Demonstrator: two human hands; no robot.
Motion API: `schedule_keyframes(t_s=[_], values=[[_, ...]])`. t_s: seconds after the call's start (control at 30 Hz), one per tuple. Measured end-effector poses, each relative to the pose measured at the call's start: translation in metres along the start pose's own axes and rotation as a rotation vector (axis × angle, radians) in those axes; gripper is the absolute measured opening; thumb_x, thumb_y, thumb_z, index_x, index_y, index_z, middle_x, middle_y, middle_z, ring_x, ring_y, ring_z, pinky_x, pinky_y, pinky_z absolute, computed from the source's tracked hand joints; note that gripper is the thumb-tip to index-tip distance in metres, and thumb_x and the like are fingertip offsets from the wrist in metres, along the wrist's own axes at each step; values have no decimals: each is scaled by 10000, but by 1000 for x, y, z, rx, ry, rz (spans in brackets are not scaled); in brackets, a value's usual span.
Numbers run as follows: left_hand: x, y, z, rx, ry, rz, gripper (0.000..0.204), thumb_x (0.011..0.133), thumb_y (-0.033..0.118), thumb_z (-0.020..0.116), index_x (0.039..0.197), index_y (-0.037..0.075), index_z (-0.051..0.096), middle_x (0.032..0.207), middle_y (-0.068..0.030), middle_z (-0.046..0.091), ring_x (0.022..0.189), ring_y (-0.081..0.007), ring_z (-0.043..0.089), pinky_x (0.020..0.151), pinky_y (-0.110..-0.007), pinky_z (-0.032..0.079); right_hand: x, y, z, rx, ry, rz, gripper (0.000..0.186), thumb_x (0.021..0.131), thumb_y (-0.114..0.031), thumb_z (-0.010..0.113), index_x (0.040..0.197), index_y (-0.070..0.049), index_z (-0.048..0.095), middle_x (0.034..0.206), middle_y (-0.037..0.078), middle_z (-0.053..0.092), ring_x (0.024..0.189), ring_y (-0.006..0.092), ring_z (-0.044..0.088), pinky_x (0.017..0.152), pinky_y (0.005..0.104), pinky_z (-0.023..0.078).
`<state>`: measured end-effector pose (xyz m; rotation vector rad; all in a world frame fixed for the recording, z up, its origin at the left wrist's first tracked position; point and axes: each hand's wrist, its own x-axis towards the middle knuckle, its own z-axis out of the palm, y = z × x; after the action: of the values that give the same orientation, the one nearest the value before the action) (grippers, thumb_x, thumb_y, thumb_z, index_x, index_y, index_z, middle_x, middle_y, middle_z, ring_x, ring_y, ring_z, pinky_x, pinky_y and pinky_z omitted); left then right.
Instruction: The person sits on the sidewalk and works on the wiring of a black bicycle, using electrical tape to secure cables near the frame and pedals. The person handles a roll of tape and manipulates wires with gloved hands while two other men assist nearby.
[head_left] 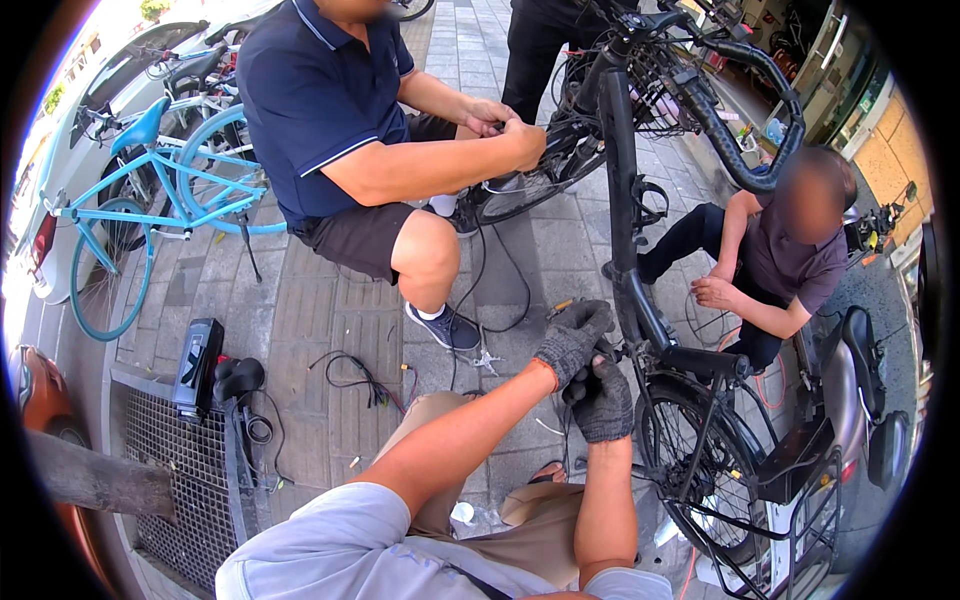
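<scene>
My left hand [577, 333], in a dark grey knit glove, is closed beside the black bike frame [628, 280], with a small yellow-tipped item [560, 306] showing above its fingers; what it grips is hidden. My right hand [598, 402], gloved alike, is curled just below it near the bottom bracket, its contents unclear. A thin cable [565, 445] hangs beneath the hands. The bike's rear wheel [690, 460] stands to the right. Loose black cables [355, 372] lie on the paving, and farther left are a black battery pack [197, 365] and a loose saddle [238, 377].
A person [340, 160] in navy crouches at the front wheel; another [790, 250] sits at right; a third [530, 55] stands behind. Blue bicycle [165, 185], cars [50, 220], metal grate [165, 530] and tree trunk [110, 475] are left; a scooter [850, 400] is right.
</scene>
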<state>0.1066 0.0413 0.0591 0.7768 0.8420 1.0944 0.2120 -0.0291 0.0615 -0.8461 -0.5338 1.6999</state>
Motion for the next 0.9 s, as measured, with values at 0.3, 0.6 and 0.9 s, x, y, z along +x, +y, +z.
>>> schedule_keyframes(t_s=[0.3,0.6,0.9], values=[[4,-4,-1,-3,-5,8,414,1017,310,628,1342,58,584,1106,-85,698,775,-154,661,691,-307,558,2,3,-4,-15,-4,-3,304,914,-304,675,1173,-152,625,738,-13,599,588,151,569,519,315,451],[1,0,-2,1,4,-33,451,1004,326,648,1354,51,579,1119,-79,691,790,-159,668,693,-308,558,0,0,2,10,15,-5,241,897,-282,693,1069,-117,659,742,24,626,567,187,569,522,349,453],[2,-1,-2,-3,4,-12,467,998,314,661,1367,41,573,1145,-88,686,803,-169,674,694,-310,560,3,3,-4,-2,23,7,202,894,-295,707,986,-118,669,730,18,621,575,186,566,533,359,446]])
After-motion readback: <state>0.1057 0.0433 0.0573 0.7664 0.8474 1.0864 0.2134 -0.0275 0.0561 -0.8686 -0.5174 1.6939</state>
